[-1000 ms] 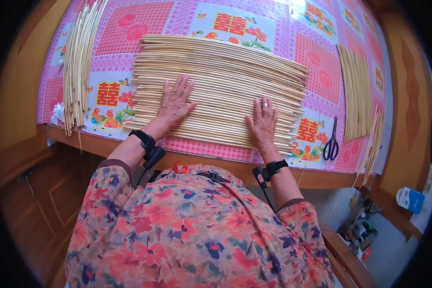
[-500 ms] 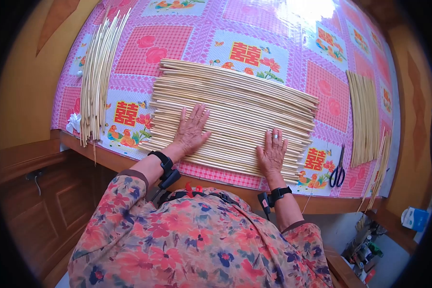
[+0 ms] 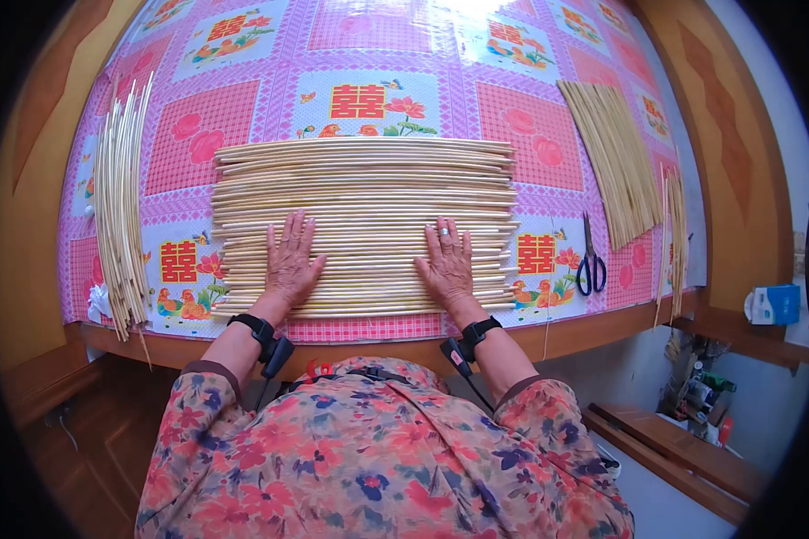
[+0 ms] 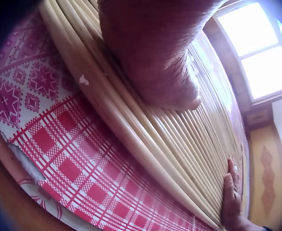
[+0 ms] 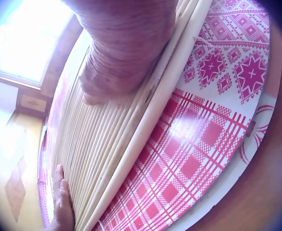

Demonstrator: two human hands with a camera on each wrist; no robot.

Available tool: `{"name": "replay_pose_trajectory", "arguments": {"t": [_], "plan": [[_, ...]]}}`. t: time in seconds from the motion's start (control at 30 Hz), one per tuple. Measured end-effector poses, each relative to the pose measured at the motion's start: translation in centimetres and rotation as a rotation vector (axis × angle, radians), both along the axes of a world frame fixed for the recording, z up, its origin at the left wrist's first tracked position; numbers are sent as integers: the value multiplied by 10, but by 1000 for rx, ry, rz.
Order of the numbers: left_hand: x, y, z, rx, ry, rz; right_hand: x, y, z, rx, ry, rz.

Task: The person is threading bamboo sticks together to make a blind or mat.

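Observation:
A wide mat of pale, thin stalks (image 3: 368, 193), laid side by side, lies across the table in the head view. My left hand (image 3: 291, 262) rests flat on its near left part, fingers straight and pointing away from me. On the near right part my right hand (image 3: 448, 263) lies likewise, with a ring on one finger. In the left wrist view the left hand (image 4: 150, 57) presses on the stalks close to the mat's near edge. The right wrist view has the right hand (image 5: 124, 53) on the stalks too, with the other hand farther along.
A bundle of loose stalks (image 3: 120, 207) lies at the left. Dark-handled scissors (image 3: 591, 269) sit right of the mat, near a flat stack of stalks (image 3: 613, 162) and a few thin ones (image 3: 674, 234). A patterned cloth (image 3: 202, 139) covers the table, with a wooden front edge (image 3: 377, 351).
The head view has turned, so the table and mat appear straighter and farther left. Both hands stay flat on the mat, at about the same places on it.

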State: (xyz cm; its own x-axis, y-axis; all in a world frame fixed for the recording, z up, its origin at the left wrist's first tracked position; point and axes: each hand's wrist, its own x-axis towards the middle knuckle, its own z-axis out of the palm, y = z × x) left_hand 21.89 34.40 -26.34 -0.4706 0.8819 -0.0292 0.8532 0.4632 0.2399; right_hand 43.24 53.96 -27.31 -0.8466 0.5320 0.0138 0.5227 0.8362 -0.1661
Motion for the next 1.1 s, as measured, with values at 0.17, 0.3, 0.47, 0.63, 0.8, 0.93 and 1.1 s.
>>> {"name": "replay_pose_trajectory", "arguments": {"t": [0.17,0.3,0.47,0.63,0.8,0.93,1.1], "plan": [[-1,-2,-3,3,44,2,1,3,0,-102,97,-12],[-1,-2,-2,9,48,-8,7,12,1,-3,197,-94],[0,0,1,-14,43,0,16,35,2,72,104,-156],[1,1,2,-36,48,5,18,35,-9,110,125,-151],[0,2,2,-44,42,4,17,34,-9,99,135,-152],[0,0,1,-34,44,-2,15,34,-1,121,128,-139],[0,0,0,-26,52,-3,17,35,-5,104,143,-130]]}}
